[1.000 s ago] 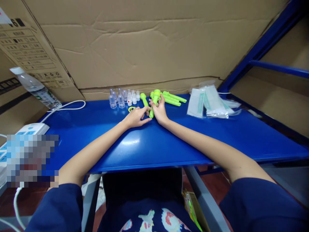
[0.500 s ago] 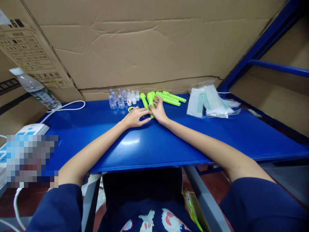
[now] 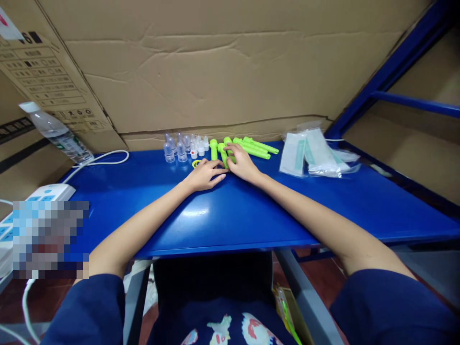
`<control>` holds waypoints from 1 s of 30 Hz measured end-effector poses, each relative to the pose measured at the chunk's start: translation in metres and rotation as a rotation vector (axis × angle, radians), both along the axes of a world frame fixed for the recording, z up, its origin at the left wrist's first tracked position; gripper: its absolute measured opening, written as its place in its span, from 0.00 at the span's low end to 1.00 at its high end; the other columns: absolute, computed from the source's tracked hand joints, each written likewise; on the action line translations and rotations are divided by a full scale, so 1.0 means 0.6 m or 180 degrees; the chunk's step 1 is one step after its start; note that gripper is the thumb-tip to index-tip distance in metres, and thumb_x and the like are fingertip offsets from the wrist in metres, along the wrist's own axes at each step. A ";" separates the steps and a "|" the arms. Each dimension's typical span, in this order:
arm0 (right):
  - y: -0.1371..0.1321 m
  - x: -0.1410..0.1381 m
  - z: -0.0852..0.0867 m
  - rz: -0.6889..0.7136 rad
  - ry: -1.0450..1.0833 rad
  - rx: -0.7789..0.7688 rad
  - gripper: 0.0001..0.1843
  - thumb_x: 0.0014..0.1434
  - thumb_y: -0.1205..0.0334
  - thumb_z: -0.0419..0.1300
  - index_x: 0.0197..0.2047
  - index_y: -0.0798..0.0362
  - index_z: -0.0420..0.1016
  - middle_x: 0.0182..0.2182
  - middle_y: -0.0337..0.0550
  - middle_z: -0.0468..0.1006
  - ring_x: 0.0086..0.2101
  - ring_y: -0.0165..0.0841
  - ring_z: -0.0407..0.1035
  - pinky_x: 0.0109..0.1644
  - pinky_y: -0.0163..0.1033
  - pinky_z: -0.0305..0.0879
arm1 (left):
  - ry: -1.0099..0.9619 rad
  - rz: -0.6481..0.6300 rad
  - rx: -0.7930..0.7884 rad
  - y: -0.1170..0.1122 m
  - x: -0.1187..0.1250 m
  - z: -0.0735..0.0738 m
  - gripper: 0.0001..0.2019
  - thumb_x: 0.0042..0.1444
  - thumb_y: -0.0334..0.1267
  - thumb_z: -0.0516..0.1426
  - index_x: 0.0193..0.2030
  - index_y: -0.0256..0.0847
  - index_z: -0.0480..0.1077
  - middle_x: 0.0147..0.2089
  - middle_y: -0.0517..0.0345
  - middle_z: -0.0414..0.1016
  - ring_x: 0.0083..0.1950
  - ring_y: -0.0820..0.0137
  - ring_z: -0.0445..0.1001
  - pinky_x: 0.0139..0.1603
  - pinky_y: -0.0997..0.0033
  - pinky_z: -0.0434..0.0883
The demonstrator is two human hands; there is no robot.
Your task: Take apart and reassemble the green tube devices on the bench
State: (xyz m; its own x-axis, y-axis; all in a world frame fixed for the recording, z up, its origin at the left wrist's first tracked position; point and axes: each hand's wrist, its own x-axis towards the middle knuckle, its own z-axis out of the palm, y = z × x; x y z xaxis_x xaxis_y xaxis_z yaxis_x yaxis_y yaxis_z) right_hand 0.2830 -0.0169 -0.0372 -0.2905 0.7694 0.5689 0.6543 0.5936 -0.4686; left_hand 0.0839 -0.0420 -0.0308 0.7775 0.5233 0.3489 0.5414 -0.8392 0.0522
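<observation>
Several lime-green plastic tubes [image 3: 251,147] lie in a row at the back of the blue table [image 3: 230,215]. My right hand [image 3: 244,166] lies low on the table, its fingers stretched out over one green tube [image 3: 223,152] and touching it. My left hand [image 3: 204,174] rests flat beside it with fingers spread and holds nothing; its fingertips almost meet the right hand's. A small yellow ring [image 3: 196,163] lies just behind the left hand. A cluster of small clear vials [image 3: 181,145] stands to the left of the tubes.
Clear plastic packets [image 3: 311,153] are piled at the back right. A water bottle [image 3: 57,134] leans at the far left above a white power strip [image 3: 45,191] and white cable [image 3: 104,155]. Cardboard [image 3: 215,72] walls off the back; blue shelf rails [image 3: 413,100] rise on the right.
My right hand held a green tube tilted up a second ago; it has laid it down among the others and flattened over it. My left hand has barely moved.
</observation>
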 end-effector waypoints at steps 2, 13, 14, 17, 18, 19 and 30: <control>-0.004 0.012 0.016 -0.0133 -0.0304 0.0069 0.21 0.59 0.71 0.49 0.54 0.61 0.72 0.55 0.63 0.74 0.56 0.47 0.70 0.62 0.53 0.67 | 0.0043 0.0079 0.0030 -0.002 0.000 0.001 0.21 0.71 0.44 0.48 0.63 0.45 0.73 0.59 0.46 0.74 0.57 0.58 0.73 0.55 0.55 0.62; 0.010 0.076 0.048 -0.1215 -0.1225 -0.0243 0.17 0.63 0.67 0.49 0.50 0.60 0.74 0.51 0.62 0.75 0.50 0.52 0.71 0.53 0.53 0.70 | 0.0296 0.0729 -0.0122 -0.004 0.004 -0.001 0.26 0.72 0.51 0.44 0.72 0.48 0.63 0.71 0.39 0.59 0.70 0.48 0.58 0.62 0.41 0.61; 0.012 0.082 0.048 -0.1296 -0.1271 -0.0293 0.17 0.63 0.66 0.50 0.51 0.60 0.74 0.52 0.62 0.74 0.51 0.52 0.70 0.54 0.53 0.69 | 0.0310 0.0766 -0.0164 -0.005 0.005 0.000 0.26 0.72 0.51 0.44 0.72 0.49 0.63 0.72 0.39 0.58 0.71 0.47 0.57 0.62 0.40 0.60; 0.019 0.097 0.047 -0.1478 -0.1414 -0.0540 0.18 0.64 0.65 0.50 0.53 0.61 0.73 0.53 0.63 0.73 0.52 0.51 0.70 0.55 0.51 0.68 | 0.0300 0.0865 -0.0244 -0.004 0.004 0.000 0.26 0.71 0.52 0.45 0.72 0.52 0.62 0.72 0.40 0.56 0.72 0.46 0.55 0.63 0.36 0.58; 0.022 0.101 0.047 -0.1532 -0.1458 -0.0641 0.18 0.65 0.65 0.50 0.54 0.61 0.73 0.54 0.63 0.73 0.53 0.51 0.70 0.55 0.51 0.68 | 0.0270 0.0880 -0.0261 -0.003 0.004 0.000 0.26 0.71 0.52 0.45 0.72 0.53 0.62 0.73 0.40 0.56 0.72 0.45 0.54 0.63 0.35 0.58; 0.024 0.105 0.047 -0.1581 -0.1497 -0.0729 0.18 0.65 0.65 0.50 0.54 0.61 0.73 0.54 0.63 0.73 0.53 0.51 0.70 0.55 0.50 0.68 | 0.0233 0.0878 -0.0279 -0.002 0.003 -0.002 0.25 0.71 0.52 0.45 0.72 0.54 0.62 0.73 0.41 0.55 0.72 0.45 0.54 0.63 0.34 0.58; 0.030 0.109 0.044 -0.1631 -0.1868 -0.1329 0.23 0.66 0.56 0.56 0.59 0.63 0.73 0.58 0.66 0.73 0.55 0.52 0.72 0.57 0.50 0.68 | -0.1094 0.1409 0.0286 0.009 -0.016 -0.001 0.18 0.69 0.44 0.48 0.57 0.40 0.72 0.57 0.41 0.74 0.60 0.52 0.69 0.61 0.49 0.62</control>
State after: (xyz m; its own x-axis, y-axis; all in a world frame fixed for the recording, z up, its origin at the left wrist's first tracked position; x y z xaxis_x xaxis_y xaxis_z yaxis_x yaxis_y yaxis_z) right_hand 0.3482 0.0012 -0.0111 -0.0098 0.9968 0.0797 0.9961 0.0167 -0.0865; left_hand 0.0745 -0.0368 -0.0316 0.3246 0.7301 0.6014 0.8071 -0.5453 0.2263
